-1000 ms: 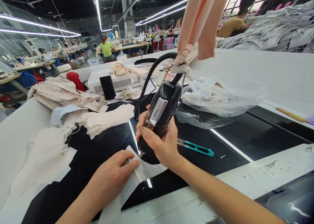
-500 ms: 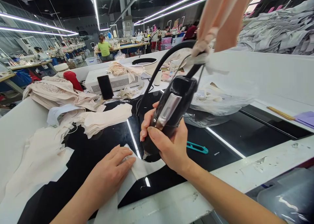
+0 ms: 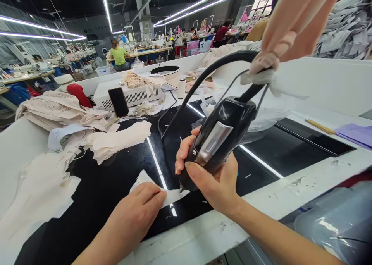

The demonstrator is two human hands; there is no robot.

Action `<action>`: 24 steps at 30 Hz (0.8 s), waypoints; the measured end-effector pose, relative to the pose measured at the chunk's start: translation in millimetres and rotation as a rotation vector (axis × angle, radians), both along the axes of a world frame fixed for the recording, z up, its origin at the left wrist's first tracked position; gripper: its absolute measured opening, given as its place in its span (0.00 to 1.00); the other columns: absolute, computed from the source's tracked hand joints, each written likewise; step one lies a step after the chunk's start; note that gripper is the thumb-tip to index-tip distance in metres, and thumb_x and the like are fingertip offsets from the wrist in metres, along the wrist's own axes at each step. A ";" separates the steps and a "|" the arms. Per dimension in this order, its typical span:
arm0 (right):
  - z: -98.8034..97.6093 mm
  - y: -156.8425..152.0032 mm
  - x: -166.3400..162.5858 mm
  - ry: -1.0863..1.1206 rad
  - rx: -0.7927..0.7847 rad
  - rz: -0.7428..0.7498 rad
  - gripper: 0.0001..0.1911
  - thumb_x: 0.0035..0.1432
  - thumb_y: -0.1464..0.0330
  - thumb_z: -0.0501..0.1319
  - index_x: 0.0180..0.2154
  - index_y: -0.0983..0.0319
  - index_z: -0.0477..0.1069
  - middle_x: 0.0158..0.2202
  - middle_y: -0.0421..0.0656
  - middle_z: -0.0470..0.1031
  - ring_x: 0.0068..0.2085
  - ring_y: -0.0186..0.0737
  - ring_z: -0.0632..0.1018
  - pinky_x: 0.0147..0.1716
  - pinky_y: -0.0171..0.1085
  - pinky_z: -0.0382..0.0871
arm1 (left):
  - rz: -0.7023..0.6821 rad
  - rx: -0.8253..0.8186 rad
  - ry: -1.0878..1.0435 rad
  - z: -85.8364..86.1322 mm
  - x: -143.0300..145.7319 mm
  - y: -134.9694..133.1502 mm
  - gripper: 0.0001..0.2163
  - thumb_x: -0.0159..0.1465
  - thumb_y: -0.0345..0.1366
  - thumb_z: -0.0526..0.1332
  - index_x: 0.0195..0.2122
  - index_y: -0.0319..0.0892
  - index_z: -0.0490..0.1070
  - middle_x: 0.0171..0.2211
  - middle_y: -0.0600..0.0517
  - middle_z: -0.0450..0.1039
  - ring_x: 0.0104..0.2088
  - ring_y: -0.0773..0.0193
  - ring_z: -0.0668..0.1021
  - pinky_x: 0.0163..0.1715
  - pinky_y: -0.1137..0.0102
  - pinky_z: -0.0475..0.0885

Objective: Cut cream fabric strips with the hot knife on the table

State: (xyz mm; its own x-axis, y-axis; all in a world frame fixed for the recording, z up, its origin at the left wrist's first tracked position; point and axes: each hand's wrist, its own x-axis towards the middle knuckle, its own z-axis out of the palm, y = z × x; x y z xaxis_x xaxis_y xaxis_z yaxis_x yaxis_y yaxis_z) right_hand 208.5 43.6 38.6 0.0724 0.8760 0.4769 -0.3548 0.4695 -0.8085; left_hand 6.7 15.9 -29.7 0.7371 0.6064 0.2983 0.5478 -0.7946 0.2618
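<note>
My right hand (image 3: 209,178) is closed around a black hand-held cutting tool (image 3: 221,135) with a silver plate on its side. Its tip touches a small white fabric piece (image 3: 171,195) lying on the glossy black table (image 3: 116,179). A black hose (image 3: 203,77) rises from the tool, and peach fabric strips (image 3: 293,21) tied to it hang from above. My left hand (image 3: 136,214) lies flat with fingers together, pressing the near end of the white fabric piece onto the table.
Stacks of cream fabric pieces (image 3: 116,141) and cut scraps (image 3: 35,187) lie at the left. A phone (image 3: 118,101) leans on a white machine (image 3: 133,94). A clear plastic bag (image 3: 270,117) lies behind the tool. Grey garments (image 3: 345,28) pile at far right. Other workers sit at distant tables.
The view has shifted, so hands and tool sit further right and lower. The tool tip has moved along the white fabric piece, and the teal snips are now hidden behind my right hand.
</note>
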 end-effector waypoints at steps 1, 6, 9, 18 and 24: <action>-0.2 0.1 -0.1 -0.003 0.005 0.001 0.24 0.53 0.67 0.74 0.46 0.55 0.63 0.31 0.35 0.74 0.25 0.34 0.75 0.23 0.36 0.76 | 0.001 -0.002 -0.007 -0.4 -0.9 -0.5 0.11 0.75 0.26 0.52 0.54 0.38 0.68 0.46 0.46 0.72 0.45 0.58 0.77 0.46 0.65 0.81; -0.1 2.5 -5.5 0.011 0.020 -0.002 0.19 0.54 0.70 0.71 0.42 0.55 0.62 0.30 0.35 0.73 0.25 0.33 0.74 0.23 0.34 0.74 | 0.003 0.008 -0.008 -1.5 -1.8 -2.4 0.12 0.74 0.25 0.51 0.56 0.39 0.67 0.47 0.45 0.71 0.46 0.57 0.76 0.47 0.64 0.80; 1.0 4.6 -11.4 0.033 0.010 -0.003 0.20 0.53 0.70 0.70 0.42 0.55 0.62 0.30 0.34 0.72 0.24 0.33 0.73 0.23 0.35 0.74 | 0.003 0.002 -0.013 -0.8 -1.1 -2.7 0.12 0.74 0.24 0.52 0.55 0.39 0.67 0.47 0.45 0.71 0.46 0.57 0.76 0.47 0.64 0.80; 0.1 7.0 -21.2 -0.001 -0.015 0.028 0.20 0.52 0.69 0.68 0.39 0.55 0.58 0.26 0.31 0.68 0.23 0.32 0.72 0.22 0.35 0.71 | -0.003 -0.021 -0.056 -2.8 -1.7 -1.9 0.12 0.74 0.26 0.52 0.56 0.39 0.67 0.47 0.45 0.72 0.47 0.58 0.76 0.48 0.65 0.80; 2.8 6.4 -22.3 -0.055 -0.035 -0.073 0.16 0.52 0.69 0.66 0.40 0.57 0.62 0.31 0.35 0.72 0.25 0.33 0.74 0.24 0.37 0.73 | 0.002 -0.048 -0.057 -3.8 -2.9 -2.5 0.13 0.73 0.24 0.53 0.57 0.39 0.67 0.47 0.45 0.72 0.47 0.57 0.77 0.45 0.65 0.80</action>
State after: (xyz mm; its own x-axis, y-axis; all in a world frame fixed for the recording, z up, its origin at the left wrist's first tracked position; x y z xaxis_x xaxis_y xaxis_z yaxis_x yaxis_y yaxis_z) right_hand 186.2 50.0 41.5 0.1110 0.8857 0.4508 -0.2754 0.4633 -0.8424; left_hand 3.8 13.3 -33.5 0.7187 0.6221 0.3105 0.5321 -0.7796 0.3303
